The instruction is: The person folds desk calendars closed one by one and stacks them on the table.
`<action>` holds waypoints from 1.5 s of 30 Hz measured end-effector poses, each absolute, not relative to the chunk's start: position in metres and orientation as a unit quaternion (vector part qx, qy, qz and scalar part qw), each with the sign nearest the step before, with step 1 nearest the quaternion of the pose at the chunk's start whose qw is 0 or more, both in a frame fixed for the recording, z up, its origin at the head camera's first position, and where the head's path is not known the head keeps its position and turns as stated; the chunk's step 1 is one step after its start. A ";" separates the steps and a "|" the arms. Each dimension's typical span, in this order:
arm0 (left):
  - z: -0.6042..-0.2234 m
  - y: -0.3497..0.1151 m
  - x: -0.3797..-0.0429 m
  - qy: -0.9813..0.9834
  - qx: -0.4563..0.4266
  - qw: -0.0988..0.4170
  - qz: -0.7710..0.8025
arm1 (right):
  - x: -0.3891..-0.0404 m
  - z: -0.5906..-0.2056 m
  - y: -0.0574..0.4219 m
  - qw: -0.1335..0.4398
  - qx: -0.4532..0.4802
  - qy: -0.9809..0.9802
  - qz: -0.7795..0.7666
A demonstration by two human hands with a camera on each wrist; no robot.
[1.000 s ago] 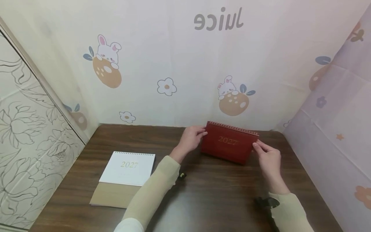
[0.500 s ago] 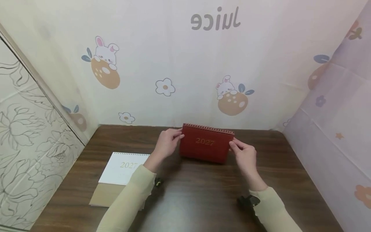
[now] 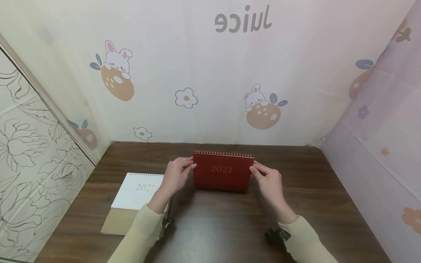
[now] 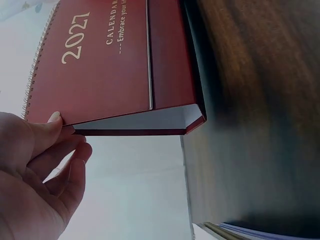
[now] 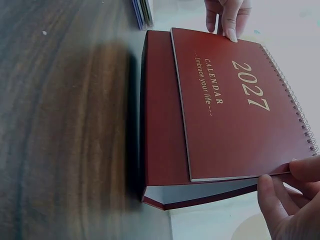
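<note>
A red spiral-bound desk calendar with gold "2027" lettering stands upright near the back middle of the table. My left hand pinches its left edge, thumb on the front cover and fingers behind. At the opposite edge my right hand pinches it the same way. Both wrist views show the folded stand's pale inside and the base close over the wood. To the left lies a white desk calendar, also marked 2027, on its tan stand; my left forearm covers its right part.
The brown wooden table ends at a curtain printed with rabbits and fruit. A flower-patterned panel rises along the left side, and a lilac curtain runs along the right.
Both hands have carried the red calendar leftward and a little toward me, and it faces more squarely forward. The left forearm now overlaps the white calendar, which stays where it was.
</note>
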State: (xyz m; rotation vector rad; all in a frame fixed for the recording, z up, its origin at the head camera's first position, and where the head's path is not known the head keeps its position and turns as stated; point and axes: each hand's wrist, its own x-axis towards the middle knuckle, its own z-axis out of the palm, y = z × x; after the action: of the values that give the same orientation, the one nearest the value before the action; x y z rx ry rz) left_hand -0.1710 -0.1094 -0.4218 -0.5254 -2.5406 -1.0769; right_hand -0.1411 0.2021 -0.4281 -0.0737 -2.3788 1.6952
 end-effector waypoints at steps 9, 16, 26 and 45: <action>-0.432 -0.114 -0.164 -0.893 -0.169 0.148 -0.390 | -0.137 -0.435 0.200 0.098 -0.010 -0.810 0.578; -0.437 -0.114 -0.163 -0.888 -0.157 0.126 -0.414 | -0.140 -0.446 0.207 0.098 0.011 -0.814 0.573; -0.441 -0.119 -0.167 -0.902 -0.176 0.092 -0.384 | -0.144 -0.454 0.220 0.054 0.046 -0.851 0.520; -0.450 -0.126 -0.188 -0.931 -0.271 -0.008 -0.244 | -0.159 -0.470 0.240 -0.046 0.146 -0.894 0.421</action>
State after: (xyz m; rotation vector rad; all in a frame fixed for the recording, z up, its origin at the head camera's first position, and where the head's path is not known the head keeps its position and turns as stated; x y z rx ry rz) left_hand -0.1884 -0.1259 -0.4503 -0.8563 -2.9400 -0.7694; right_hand -0.1587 0.2398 -0.4697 0.4719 -2.8945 1.3623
